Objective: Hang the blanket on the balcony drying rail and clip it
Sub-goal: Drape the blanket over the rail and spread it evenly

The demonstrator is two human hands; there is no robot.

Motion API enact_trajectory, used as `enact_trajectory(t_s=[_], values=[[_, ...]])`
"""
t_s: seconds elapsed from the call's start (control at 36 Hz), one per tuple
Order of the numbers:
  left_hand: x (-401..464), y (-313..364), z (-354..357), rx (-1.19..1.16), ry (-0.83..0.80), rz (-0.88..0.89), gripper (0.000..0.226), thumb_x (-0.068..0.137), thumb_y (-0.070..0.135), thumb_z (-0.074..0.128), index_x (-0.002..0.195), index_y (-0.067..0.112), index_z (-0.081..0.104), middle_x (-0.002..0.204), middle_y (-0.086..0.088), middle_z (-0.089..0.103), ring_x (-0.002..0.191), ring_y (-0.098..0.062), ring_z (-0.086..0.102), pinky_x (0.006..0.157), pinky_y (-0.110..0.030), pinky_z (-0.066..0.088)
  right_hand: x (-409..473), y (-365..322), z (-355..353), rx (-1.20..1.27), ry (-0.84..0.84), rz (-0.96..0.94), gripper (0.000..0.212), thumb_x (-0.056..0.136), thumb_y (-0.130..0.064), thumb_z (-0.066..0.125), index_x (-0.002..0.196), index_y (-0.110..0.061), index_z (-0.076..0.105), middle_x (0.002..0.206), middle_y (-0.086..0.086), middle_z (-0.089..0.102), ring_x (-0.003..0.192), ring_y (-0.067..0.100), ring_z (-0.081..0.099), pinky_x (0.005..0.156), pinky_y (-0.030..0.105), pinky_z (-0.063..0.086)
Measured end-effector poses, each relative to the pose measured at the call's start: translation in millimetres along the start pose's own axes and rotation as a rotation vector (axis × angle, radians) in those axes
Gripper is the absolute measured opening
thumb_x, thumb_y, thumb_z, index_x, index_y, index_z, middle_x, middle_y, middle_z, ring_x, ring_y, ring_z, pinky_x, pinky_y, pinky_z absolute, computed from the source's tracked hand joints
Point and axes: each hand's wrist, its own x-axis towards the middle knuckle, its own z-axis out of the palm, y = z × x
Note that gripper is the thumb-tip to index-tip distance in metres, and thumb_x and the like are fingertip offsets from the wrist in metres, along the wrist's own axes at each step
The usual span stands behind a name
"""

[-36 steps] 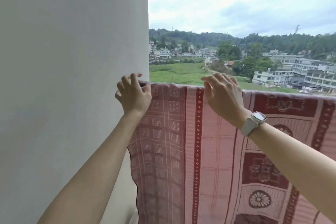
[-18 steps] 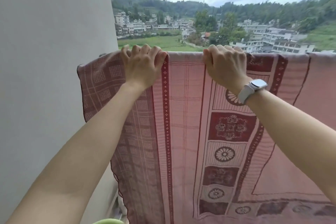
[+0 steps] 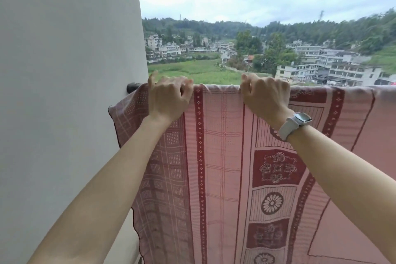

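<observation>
Pink-and-maroon patterned blanket [image 3: 225, 156] draped over the balcony drying rail [image 3: 133, 87], top fold running level across the view, near side hanging straight down with flower medallions and a dotted maroon stripe facing the camera. Only the dark end of the rail exposed, butting against the white wall [image 3: 64, 92] at left; the rest hidden under cloth. Left hand [image 3: 169, 97] on the top fold near the blanket's left edge, fingers curled over the cloth and gripping it, index finger raised a little. Right hand [image 3: 264, 95] on the fold further right, well apart from the left, fingers curled down over the edge and clutching the fabric; white smartwatch [image 3: 296, 123] on that wrist. Compared with half a second ago: left corner of the blanket now drawn in tighter toward the wall, less of it flaring out to the left, rail end newly uncovered; hands spread wider along the fold; fold sitting lower in the view, with more sky and hillside above. Beyond the rail, green field [image 3: 192, 70], pale multi-storey buildings [image 3: 342, 68], wooded hills and an overcast sky. No clip visible on the blanket.
</observation>
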Motion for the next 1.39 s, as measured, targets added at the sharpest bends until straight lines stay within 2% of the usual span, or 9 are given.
enact_trajectory(t_s=[0.14,0.36,0.5,0.58,0.67,0.75,0.89,1.22,1.39], values=[[-41,-35,6,0.081,-0.011,-0.052,0.058,0.091,0.054,0.032,0.14,0.024,0.031,0.15,-0.006,0.028,0.141,-0.028,0.018,0.109,-0.062,0.0,-27,2,18,0.061,0.198,-0.28,0.03,0.091,-0.03,0.048,0.114,-0.014,0.057,0.101,0.002,0.067,0.092,0.021,0.059,0.087,0.038,0.035],[-49,-60,2,-0.015,-0.017,-0.198,0.079,0.082,0.061,0.044,0.145,0.025,0.014,0.151,-0.012,0.023,0.137,-0.03,0.028,0.108,-0.063,0.008,-45,-25,36,0.02,0.117,-0.262,0.047,0.091,-0.028,0.05,0.134,-0.012,0.042,0.142,0.008,0.042,0.134,0.025,0.033,0.111,0.057,0.01],[-86,-74,5,-0.272,0.036,-0.607,0.107,0.067,0.072,0.054,0.146,0.022,0.001,0.156,-0.007,0.011,0.142,-0.025,0.015,0.11,-0.059,0.002,-76,-57,44,0.055,0.049,-0.34,0.052,0.092,-0.026,0.048,0.14,-0.014,0.034,0.15,0.015,0.023,0.14,0.029,0.017,0.111,0.061,0.009],[-126,-87,13,-0.648,-0.08,-0.9,0.122,0.057,0.072,0.067,0.145,0.026,-0.004,0.149,0.001,0.029,0.135,-0.025,0.033,0.11,-0.058,0.022,-111,-71,56,0.085,-0.109,-0.284,0.053,0.092,-0.03,0.042,0.141,-0.014,0.029,0.15,0.014,0.023,0.14,0.028,0.018,0.111,0.057,0.017],[-168,-94,18,-0.841,-0.223,-1.041,0.092,0.065,0.049,0.076,0.138,0.017,0.03,0.117,0.007,0.055,0.11,-0.022,0.056,0.094,-0.046,0.047,-150,-81,71,0.121,-0.299,-0.183,0.059,0.091,-0.033,0.045,0.142,-0.014,0.022,0.151,0.014,0.021,0.14,0.028,0.017,0.113,0.053,0.015],[-200,-98,17,-0.829,-0.218,-1.033,0.027,0.07,0.033,0.076,0.076,0.012,0.06,0.076,-0.001,0.059,0.07,-0.019,0.056,0.061,-0.033,0.047,-181,-93,77,0.166,-0.403,-0.124,0.061,0.09,-0.037,0.045,0.142,-0.015,0.021,0.15,0.015,0.024,0.14,0.028,0.019,0.112,0.049,0.014],[-248,-107,14,-0.818,-0.137,-1.024,0.035,0.087,0.028,0.06,0.073,-0.003,0.054,0.07,-0.007,0.047,0.064,-0.017,0.042,0.059,-0.032,0.036,-215,-116,85,0.262,-0.494,-0.112,0.057,0.09,-0.041,0.034,0.139,-0.013,0.029,0.147,0.013,0.031,0.136,0.028,0.028,0.11,0.05,0.024],[-274,-149,13,-0.378,-0.147,-1.028,0.039,0.091,0.026,0.052,0.059,0.018,0.03,0.059,0.003,0.039,0.06,-0.022,0.034,0.053,-0.033,0.028,-275,-134,97,0.242,-0.643,-0.238,0.058,0.09,-0.028,0.049,0.142,-0.02,0.025,0.149,0.007,0.03,0.137,0.025,0.022,0.11,0.057,0.022],[-269,-121,26,-0.317,-0.062,-1.152,0.018,0.087,0.033,0.05,0.092,0.016,0.05,0.09,0.0,0.057,0.098,-0.032,0.056,0.092,-0.048,0.039,-286,-106,82,0.347,-0.607,-0.102,0.046,0.09,-0.026,0.049,0.134,-0.016,0.037,0.14,0.009,0.042,0.133,0.025,0.032,0.107,0.05,0.031]])
